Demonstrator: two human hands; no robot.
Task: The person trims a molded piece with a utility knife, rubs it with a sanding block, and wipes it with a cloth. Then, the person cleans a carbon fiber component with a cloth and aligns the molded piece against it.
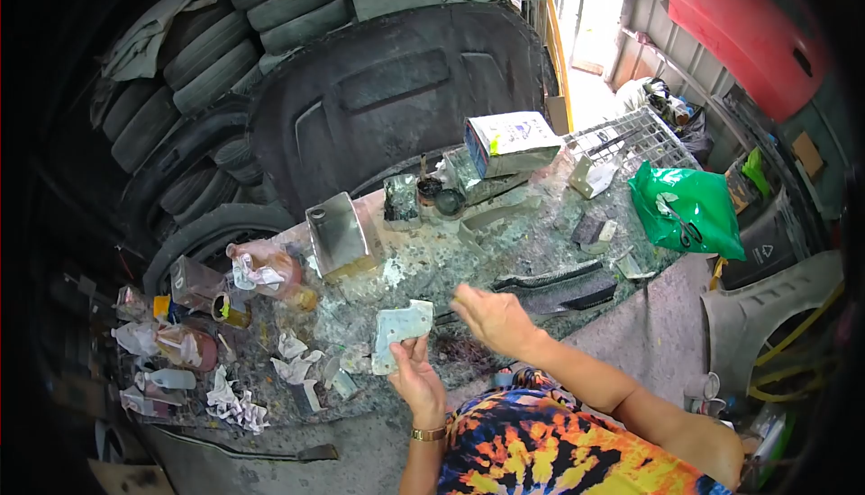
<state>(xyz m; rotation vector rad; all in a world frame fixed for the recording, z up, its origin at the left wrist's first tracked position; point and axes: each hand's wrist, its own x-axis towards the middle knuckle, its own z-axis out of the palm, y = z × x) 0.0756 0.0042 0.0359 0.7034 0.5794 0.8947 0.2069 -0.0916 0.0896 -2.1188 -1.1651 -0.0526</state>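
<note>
My left hand (pixel 417 380) grips a pale, greenish-white flat piece (pixel 401 322) with uneven edges, its thumb across the lower part. To the right of that piece, my right hand (pixel 498 319) is raised over the bench with its fingers bent together. Whatever those fingers hold, if anything, is hidden from me. Beyond my right hand lies a long dark trim strip (pixel 563 288) on the stained workbench (pixel 396 274). An open metal tin (pixel 342 236) rests on its side farther back, and crumpled white paper (pixel 295 364) lies to the left of my left hand.
A box (pixel 512 144), a small dark pot (pixel 449 202) and a wire rack (pixel 635 139) line the bench's back. Scissors (pixel 689 229) lie on a green bag (pixel 687 207) at right. Bottles and jars (pixel 187 348) crowd the left end. A black car hood (pixel 396 90) stands behind.
</note>
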